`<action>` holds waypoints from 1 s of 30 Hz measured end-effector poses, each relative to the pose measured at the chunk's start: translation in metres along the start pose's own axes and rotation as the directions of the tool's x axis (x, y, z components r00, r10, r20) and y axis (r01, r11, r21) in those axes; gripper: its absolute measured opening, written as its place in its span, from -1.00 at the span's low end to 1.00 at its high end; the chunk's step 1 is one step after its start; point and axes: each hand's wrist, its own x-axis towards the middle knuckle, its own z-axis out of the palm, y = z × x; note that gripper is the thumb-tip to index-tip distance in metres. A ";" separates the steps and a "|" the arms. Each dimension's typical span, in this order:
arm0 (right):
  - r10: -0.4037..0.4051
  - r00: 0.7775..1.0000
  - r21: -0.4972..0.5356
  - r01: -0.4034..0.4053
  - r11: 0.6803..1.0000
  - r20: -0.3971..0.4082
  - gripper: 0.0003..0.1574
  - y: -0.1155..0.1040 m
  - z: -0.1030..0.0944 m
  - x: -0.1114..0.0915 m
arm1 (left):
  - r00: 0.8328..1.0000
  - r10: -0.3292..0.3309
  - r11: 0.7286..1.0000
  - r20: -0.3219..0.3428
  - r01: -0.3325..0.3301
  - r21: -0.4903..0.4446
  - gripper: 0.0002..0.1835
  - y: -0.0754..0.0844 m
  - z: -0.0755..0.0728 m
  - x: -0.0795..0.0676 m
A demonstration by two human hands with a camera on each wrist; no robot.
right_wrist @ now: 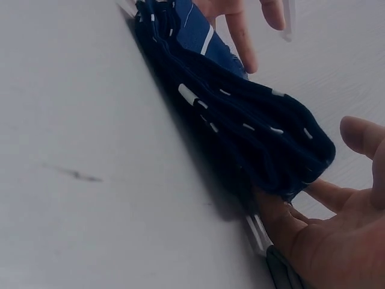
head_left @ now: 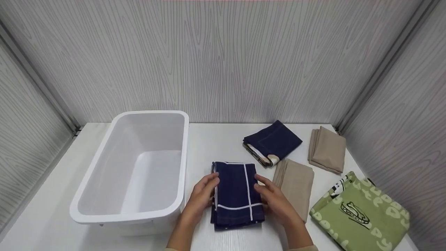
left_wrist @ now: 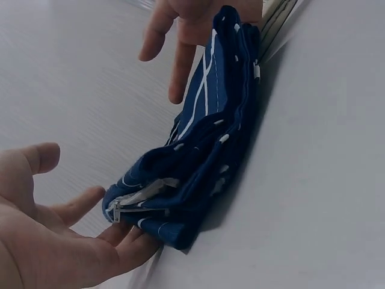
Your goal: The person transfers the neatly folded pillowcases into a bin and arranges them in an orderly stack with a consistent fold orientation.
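A folded navy cloth cover (head_left: 231,190) with white lines lies in front of me on the white table. At its left edge, a zipper pull (left_wrist: 117,211) shows among the layers. My left hand (head_left: 202,195) touches that side, some fingertips tucked under the folds and the thumb apart in the left wrist view. On the opposite side, my right hand (head_left: 277,202) has fingers against and partly beneath the edge. Its thumb (right_wrist: 361,135) stands clear of the cloth. Layered folds with white marks face the right wrist camera.
Left of the cloth stands a white plastic tub (head_left: 129,218) with nothing inside. To the right lie another folded navy cloth (head_left: 273,139), two folded beige cloths (head_left: 296,183) (head_left: 327,150) and a green printed cloth (head_left: 362,212). Wood-grain panels (head_left: 223,62) enclose the table.
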 end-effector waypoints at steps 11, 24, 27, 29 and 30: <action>-0.020 0.999 0.024 0.019 1.000 0.044 -0.16 -0.005 0.002 -0.002 | 0.999 0.039 0.999 0.029 -0.040 0.025 -0.36 0.007 0.003 0.001; -0.035 0.997 0.016 0.034 0.999 0.066 -0.14 -0.001 -0.002 -0.004 | 0.994 0.082 0.995 0.076 -0.086 0.044 -0.39 -0.003 -0.002 -0.002; -0.047 0.997 -0.007 0.048 0.999 0.067 -0.11 -0.002 -0.004 -0.004 | 0.987 0.121 0.991 0.106 -0.126 0.041 -0.37 -0.005 -0.004 0.001; -0.051 0.996 -0.016 0.053 0.998 0.070 -0.09 -0.002 -0.004 -0.005 | 0.984 0.129 0.991 0.126 -0.131 0.009 -0.34 -0.006 -0.005 0.000; -0.053 0.996 -0.016 0.054 0.998 0.075 -0.08 -0.003 -0.004 -0.004 | 0.982 0.130 0.992 0.138 -0.129 -0.012 -0.32 -0.006 -0.005 0.000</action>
